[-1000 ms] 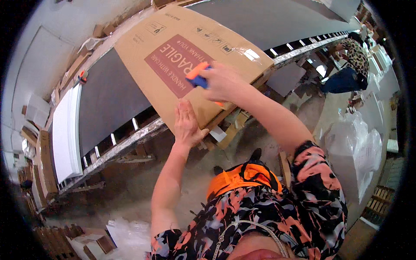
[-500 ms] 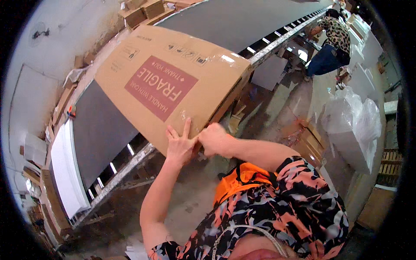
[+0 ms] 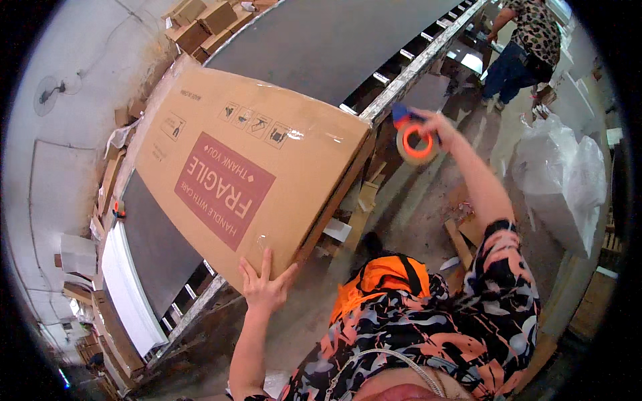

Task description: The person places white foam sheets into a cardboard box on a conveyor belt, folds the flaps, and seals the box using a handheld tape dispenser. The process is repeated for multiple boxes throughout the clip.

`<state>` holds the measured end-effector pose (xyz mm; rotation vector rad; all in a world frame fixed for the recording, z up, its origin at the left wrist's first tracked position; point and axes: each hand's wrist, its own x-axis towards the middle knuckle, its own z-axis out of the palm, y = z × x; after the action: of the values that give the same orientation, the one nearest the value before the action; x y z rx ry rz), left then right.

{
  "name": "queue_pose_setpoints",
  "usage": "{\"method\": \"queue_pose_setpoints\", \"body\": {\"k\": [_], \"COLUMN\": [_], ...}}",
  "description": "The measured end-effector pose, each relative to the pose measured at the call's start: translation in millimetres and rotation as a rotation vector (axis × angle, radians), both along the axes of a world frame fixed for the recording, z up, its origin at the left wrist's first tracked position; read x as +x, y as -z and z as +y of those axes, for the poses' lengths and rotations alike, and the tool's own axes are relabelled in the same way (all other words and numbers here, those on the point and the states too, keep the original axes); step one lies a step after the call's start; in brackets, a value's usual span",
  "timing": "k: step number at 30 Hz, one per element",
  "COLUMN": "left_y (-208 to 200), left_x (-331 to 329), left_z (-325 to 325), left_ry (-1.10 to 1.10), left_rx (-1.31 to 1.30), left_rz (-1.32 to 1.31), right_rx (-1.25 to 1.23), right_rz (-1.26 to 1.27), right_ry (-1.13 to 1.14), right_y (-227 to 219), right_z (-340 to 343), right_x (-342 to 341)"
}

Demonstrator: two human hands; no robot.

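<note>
A large, flat brown cardboard box with a dark red printed panel lies across the grey conveyor belt, its near edge jutting past the belt's side rail. My left hand rests on the box's near corner, fingers spread over the cardboard. Beyond the box's right corner, my right hand grips a tape dispenser with an orange core and a blue and red head. The dispenser is held in the air, apart from the box. Shiny clear tape shows along the box's right end.
White panels lie at the belt's near left end, beside a small orange and black object. A co-worker stands at the far right. A plastic-wrapped white stack and cardboard scraps are on the right. Boxes line the wall.
My right hand has swung away from beside my left hand, up and right past the box's corner, bringing the tape dispenser into sight. My left hand stays on the near corner; the view has shifted.
</note>
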<state>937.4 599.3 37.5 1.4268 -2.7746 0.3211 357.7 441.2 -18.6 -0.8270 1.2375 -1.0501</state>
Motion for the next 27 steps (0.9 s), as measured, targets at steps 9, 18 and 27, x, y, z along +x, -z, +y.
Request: {"method": "queue_pose_setpoints", "body": {"k": [9,18,27], "left_y": [2,-67,-2], "left_x": [-6,-165,-348], "left_z": [-1,-160,-278], "left_ry": [-0.044,0.460,0.933], "left_rx": [0.008,0.318,0.299], "left_rz": [-0.015,0.269,-0.894], "right_rx": [0.102,-0.010,0.054], "right_rz": [0.081,-0.062,-0.168], "right_ry": [-0.453,0.188,0.189], "right_y": [-3,-3,-12], "right_z": [-55,104,98], "right_x": [4,213,219]}}
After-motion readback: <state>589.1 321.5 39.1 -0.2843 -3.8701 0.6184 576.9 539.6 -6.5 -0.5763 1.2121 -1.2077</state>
